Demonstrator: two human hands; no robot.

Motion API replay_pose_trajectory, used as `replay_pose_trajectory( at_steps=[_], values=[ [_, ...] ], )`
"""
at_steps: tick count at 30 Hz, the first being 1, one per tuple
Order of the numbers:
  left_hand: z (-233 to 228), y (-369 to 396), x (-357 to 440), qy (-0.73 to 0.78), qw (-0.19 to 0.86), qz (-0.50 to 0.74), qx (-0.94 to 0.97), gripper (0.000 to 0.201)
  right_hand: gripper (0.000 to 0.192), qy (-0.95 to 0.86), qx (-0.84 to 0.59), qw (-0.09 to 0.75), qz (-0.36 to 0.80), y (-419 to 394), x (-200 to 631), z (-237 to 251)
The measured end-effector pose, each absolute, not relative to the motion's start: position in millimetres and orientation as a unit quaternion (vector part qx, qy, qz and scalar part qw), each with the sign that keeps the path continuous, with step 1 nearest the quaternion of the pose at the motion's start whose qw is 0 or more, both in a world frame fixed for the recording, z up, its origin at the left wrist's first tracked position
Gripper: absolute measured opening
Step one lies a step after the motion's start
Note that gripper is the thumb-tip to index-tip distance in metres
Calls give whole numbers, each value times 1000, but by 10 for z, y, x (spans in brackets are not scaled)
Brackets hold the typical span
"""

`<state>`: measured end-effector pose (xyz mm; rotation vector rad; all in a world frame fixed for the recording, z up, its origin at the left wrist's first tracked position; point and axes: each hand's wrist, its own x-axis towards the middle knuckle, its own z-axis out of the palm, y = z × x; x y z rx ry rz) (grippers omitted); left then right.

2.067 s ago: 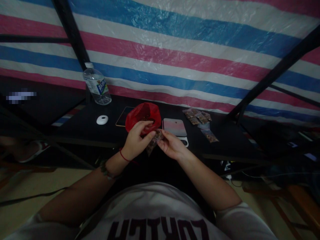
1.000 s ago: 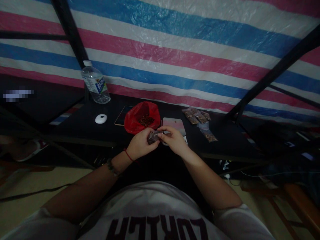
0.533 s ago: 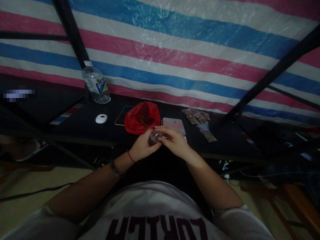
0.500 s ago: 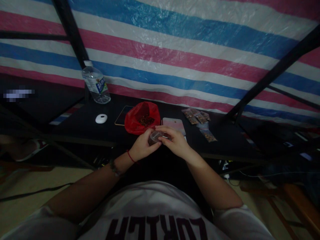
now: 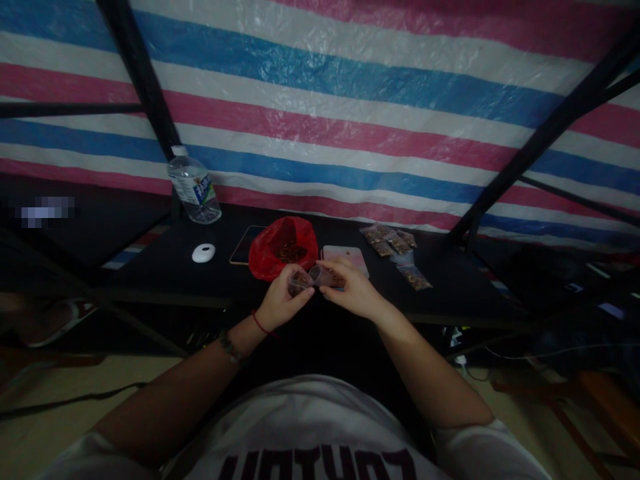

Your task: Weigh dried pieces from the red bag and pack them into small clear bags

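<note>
Hands first: my left hand (image 5: 281, 298) and my right hand (image 5: 351, 291) meet at the near edge of the black table (image 5: 170, 267), both pinching one small clear packet (image 5: 306, 279) between them. The left fingers are curled round its left end, the right fingers are closed on its right end, so neither hand is open. Dark brownish bits show through the plastic at the left end, though the light is dim and I cannot say what they are. The packet is held just above the table edge, in front of the red plastic bag (image 5: 280, 248), which lies open on the table with a heap of the same dark bits inside.

Just right of the red bag, partly behind my right hand, lies a flat pink and grey slab (image 5: 345, 254), perhaps a small scale. A dark flat device with a thin pale rim (image 5: 243, 237) pokes out from under the red bag's left side. Further left sits a white oval thing (image 5: 203, 253), and beyond it a clear water bottle (image 5: 194, 187) stands upright against the back edge. To the right, well apart from my hands, a cluster of filled packets (image 5: 394, 248) lies flat on the table. A striped tarp (image 5: 350, 113) in blue, pink and white hangs behind everything
</note>
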<state>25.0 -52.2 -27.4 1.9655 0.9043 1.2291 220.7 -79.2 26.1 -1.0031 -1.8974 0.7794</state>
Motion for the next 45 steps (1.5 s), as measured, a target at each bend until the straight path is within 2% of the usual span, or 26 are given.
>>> replay_pose_trajectory(
  at_steps=[4,7,10,13,18,21,24,27,29,32,38,42,45],
  values=[
    [-253,-564,259,330,344,474,740,30,45,-763,-406,419,279,-792,2211,302],
    [-213,-606,262,322,356,476,737,28,44,-731,-434,459,256,-645,2374,261],
    [-189,-606,263,322,366,478,731,29,48,-676,-492,513,196,-368,2751,85],
    [-195,-556,270,360,367,483,709,27,44,-620,-579,517,118,-110,3211,-181],
    [-252,-497,273,361,363,469,720,24,44,-552,-661,486,151,43,3546,-494],
    [-303,-485,270,344,371,463,728,24,42,-593,-636,471,151,22,3387,-499],
    [-344,-469,268,342,376,468,723,26,40,-652,-617,421,128,-18,3164,-456],
    [-355,-456,267,349,376,463,723,26,46,-688,-611,376,109,-10,3085,-438],
    [-350,-451,266,351,377,456,726,26,47,-686,-603,396,95,55,3140,-421],
    [-349,-442,266,355,383,446,727,27,39,-657,-604,442,85,241,3285,-361],
    [-375,-406,252,359,377,436,734,31,17,-715,-620,299,125,613,3346,-302],
    [-361,-387,228,357,368,437,739,31,12,-736,-606,276,121,699,3319,-343],
    [-356,-381,219,359,351,444,742,34,7,-738,-595,292,128,739,3387,-315]
  ],
)
